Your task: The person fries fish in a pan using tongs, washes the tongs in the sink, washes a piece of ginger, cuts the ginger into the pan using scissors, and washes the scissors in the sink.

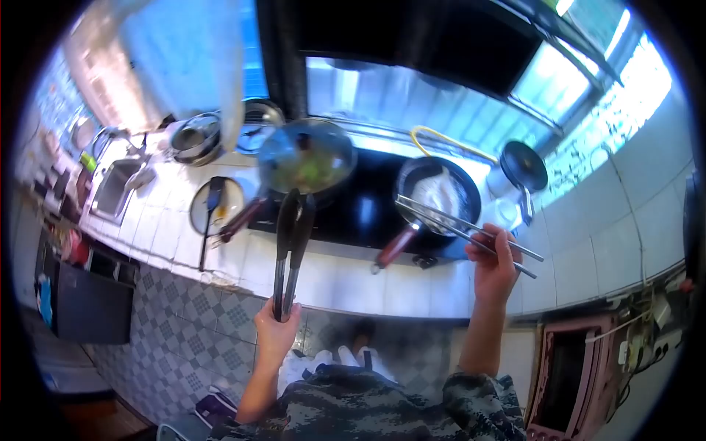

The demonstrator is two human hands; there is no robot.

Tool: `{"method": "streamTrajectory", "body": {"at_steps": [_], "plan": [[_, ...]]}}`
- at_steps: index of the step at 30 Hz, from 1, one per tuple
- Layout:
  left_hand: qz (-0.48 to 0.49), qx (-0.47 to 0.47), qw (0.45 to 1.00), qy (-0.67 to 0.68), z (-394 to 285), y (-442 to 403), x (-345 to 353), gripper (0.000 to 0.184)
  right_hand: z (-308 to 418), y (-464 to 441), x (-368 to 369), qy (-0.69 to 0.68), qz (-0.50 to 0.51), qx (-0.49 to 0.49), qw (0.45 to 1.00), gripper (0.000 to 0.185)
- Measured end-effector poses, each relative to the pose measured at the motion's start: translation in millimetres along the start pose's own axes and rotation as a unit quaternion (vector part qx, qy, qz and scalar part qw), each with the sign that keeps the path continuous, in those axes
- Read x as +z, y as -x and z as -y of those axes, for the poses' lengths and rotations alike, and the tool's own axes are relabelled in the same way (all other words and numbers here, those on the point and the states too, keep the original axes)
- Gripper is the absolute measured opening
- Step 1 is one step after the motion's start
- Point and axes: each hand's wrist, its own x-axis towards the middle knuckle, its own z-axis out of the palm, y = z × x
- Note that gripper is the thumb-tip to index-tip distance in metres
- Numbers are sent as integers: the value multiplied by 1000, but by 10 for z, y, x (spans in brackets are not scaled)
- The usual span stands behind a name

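Chopsticks (528, 252): gripped toward their rear ends by the fingers of the right hand (491, 257), closed about both sticks; the tips are brought almost together over the left part of the right pan (471, 189), and no food can be seen pinched between them
Tongs (301, 231): held by the left hand (276, 327), its fingers wrapped round the lower end; the dark heads are kept close together, pointed at the near rim of the left pan (273, 176); whether it is touched cannot be told
White food (441, 185): contained in the right pan, on the right part of the hob (364, 209); its kind is lost in blur
Step in hand: judged to be the working of the white food with the chopsticks
Next move: lowering and slight parting of the tips inside the rim would be called for
Edges: the hob's front edge is overhung by the red handle (397, 246) of the right pan
Open room: most is offered between the two pans and along the front edge of the surface (353, 275); on the left, movement is narrowed by the plate (195, 213) and spatula (214, 195)
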Motion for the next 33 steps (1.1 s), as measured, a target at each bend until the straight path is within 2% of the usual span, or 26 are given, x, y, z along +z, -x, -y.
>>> {"method": "streamTrajectory", "body": {"at_steps": [2,3,5,8,15,19,26,28,29,30,33], "plan": [[-15,-24,999,-26,68,64,47,19,-97,-115,-10,-43,7,17,999,30],[-28,-22,999,34,397,143,-698,19,19,327,869,-37,46,3,998,30],[-91,13,993,80,568,264,-1242,18,-123,552,1390,-107,75,17,991,30],[-144,-10,988,51,846,458,-1989,21,-274,833,2120,-155,143,49,976,30],[-316,-66,945,56,1477,899,-3208,22,-773,1380,3818,-213,226,144,940,27],[-374,-112,917,80,1719,1019,-3704,21,-1170,1603,4693,-238,289,206,904,27],[-470,-152,865,88,2259,659,-4678,17,-1964,1988,6280,-245,365,251,863,26],[-512,-102,853,17,2426,464,-5071,17,-2207,2110,6814,-235,362,236,870,26],[-505,-145,850,24,2409,434,-5311,16,-2329,2197,7082,-219,347,238,880,27],[-525,-140,839,32,2441,363,-5533,16,-2494,2258,7327,-235,329,249,880,27],[-538,-188,820,45,2682,315,-6110,15,-2990,2407,7779,-209,397,264,854,29]]}}
